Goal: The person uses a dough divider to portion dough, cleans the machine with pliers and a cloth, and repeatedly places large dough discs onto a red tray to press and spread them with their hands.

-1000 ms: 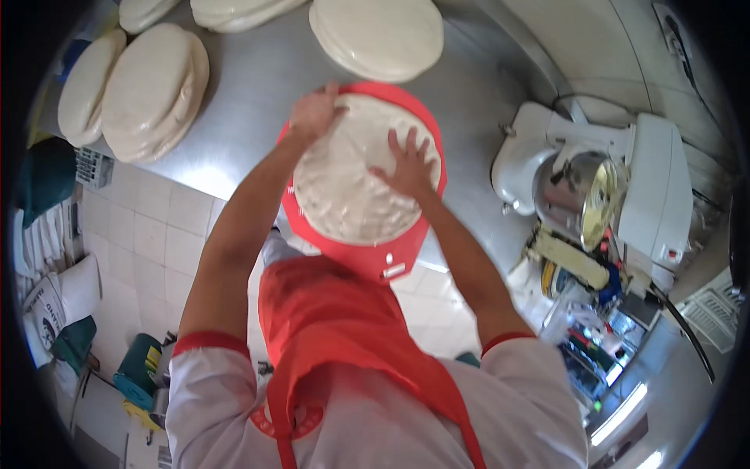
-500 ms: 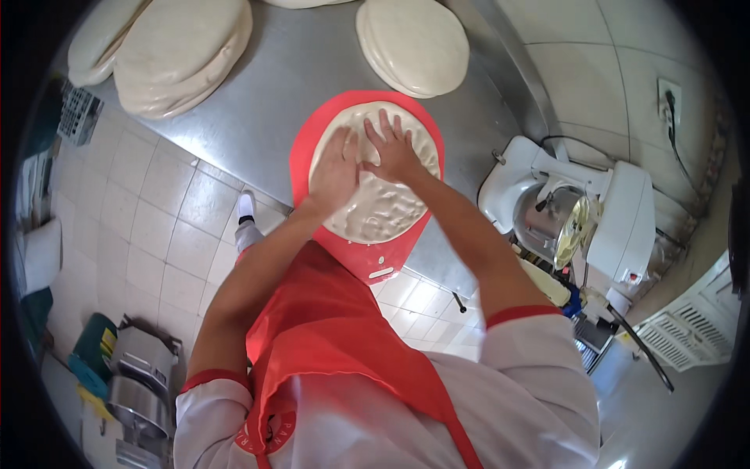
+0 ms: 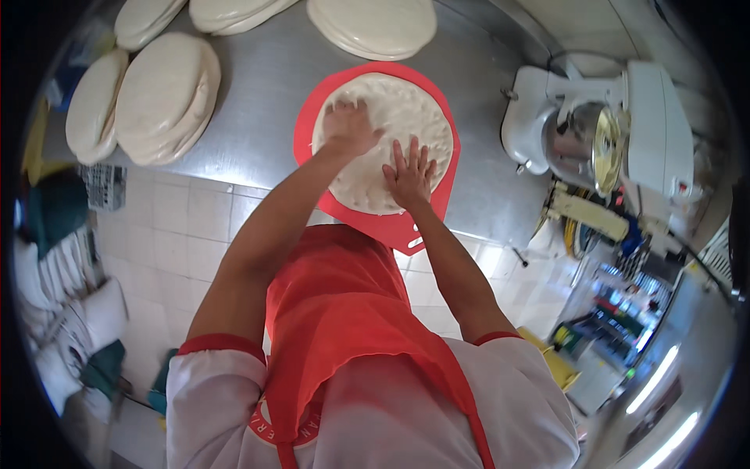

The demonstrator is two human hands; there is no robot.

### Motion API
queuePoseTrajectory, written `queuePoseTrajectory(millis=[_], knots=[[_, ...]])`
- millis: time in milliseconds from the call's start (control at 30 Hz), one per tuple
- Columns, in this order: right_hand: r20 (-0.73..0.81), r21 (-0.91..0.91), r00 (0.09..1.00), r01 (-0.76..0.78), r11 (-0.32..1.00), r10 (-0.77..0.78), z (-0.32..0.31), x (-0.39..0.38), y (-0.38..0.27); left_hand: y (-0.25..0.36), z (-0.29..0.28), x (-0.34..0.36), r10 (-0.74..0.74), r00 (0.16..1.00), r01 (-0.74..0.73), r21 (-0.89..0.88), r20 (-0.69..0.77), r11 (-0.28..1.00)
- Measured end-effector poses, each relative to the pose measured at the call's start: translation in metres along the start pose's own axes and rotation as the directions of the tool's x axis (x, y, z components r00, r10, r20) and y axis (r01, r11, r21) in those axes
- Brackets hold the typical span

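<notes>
A round, flat piece of pale dough lies on a red round board on a steel counter. My left hand presses on the dough's left part with bent fingers. My right hand lies flat on the near part of the dough, fingers spread. Both hands touch the dough; neither grips anything. The board's near edge hangs slightly over the counter's front edge, above my red apron.
Stacks of flattened dough rounds sit on the counter's left, with more along the back. A white stand mixer with a metal bowl stands to the right. Tiled floor lies below; sacks lie at the left.
The view has shifted, and both hands have moved over the dough: the left hand is now at its left part, the right hand nearer me on its front edge.
</notes>
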State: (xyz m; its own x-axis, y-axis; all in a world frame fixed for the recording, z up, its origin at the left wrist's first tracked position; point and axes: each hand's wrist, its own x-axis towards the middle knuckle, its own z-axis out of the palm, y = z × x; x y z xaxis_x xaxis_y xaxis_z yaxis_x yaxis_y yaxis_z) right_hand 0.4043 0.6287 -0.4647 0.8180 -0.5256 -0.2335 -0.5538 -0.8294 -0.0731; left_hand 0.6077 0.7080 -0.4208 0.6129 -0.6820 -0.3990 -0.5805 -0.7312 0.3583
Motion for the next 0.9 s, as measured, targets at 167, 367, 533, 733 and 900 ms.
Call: queuePoseTrajectory(millis=[167, 367, 533, 733, 900], knots=[[-0.159, 0.592, 0.955, -0.110, 0.799, 0.250, -0.009, -0.017, 0.033, -0.005, -0.029, 0.007, 0.169, 0.915, -0.258, 0.210, 0.368, 0.943], [-0.160, 0.195, 0.753, -0.609, 0.768, 0.638, 0.043, -0.094, 0.061, -0.024, -0.003, 0.022, 0.493, 0.868, -0.452, 0.495, 0.054, 0.742], [-0.124, 0.209, 0.738, -0.634, 0.744, 0.663, 0.038, -0.096, 0.073, 0.045, -0.056, 0.105, 0.445, 0.732, -0.564, 0.093, 0.516, 0.821], [-0.088, 0.247, 0.741, -0.632, 0.735, 0.666, 0.029, -0.090, 0.055, 0.062, -0.011, 0.124, 0.397, 0.693, -0.673, 0.343, 0.602, 0.655], [-0.049, 0.254, 0.679, -0.701, 0.666, 0.733, 0.033, -0.095, 0.063, 0.123, 0.023, 0.101, 0.775, 0.625, -0.704, 0.498, 0.095, 0.507]])
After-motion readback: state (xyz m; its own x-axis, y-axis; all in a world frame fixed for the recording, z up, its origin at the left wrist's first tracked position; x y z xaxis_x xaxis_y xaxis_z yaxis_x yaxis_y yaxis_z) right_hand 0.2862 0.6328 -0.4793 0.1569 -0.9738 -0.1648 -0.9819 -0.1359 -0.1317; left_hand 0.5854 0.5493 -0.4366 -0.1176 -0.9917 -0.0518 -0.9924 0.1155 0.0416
